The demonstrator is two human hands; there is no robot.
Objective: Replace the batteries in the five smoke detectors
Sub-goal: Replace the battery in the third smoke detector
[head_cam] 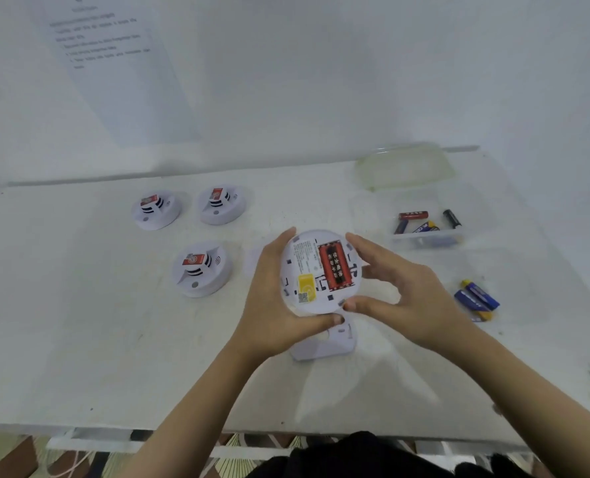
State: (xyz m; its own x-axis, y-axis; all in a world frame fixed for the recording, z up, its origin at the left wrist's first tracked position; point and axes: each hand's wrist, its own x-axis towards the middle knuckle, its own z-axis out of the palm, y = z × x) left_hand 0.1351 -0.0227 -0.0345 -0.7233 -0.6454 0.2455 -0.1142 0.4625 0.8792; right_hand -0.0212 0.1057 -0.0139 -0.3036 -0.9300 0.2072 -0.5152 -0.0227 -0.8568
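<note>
Head view: holds an upturned smoke detector (304,270) just above the table (114,339), with the left hand (269,298) curled round its left rim and the right hand (404,291) pinching the right rim. Shows red batteries (333,269) seated in the open bay, cover off. Finds three other detectors (202,269) face-up at left, serviced or not unclear; two blue batteries (478,300) loose at right. Judged mid-task, closing next.

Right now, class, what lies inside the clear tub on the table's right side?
Loose batteries: a red battery, a black battery and blue batteries. The tub's cloudy near wall blurs their lower ends, so the count is unsure.
</note>
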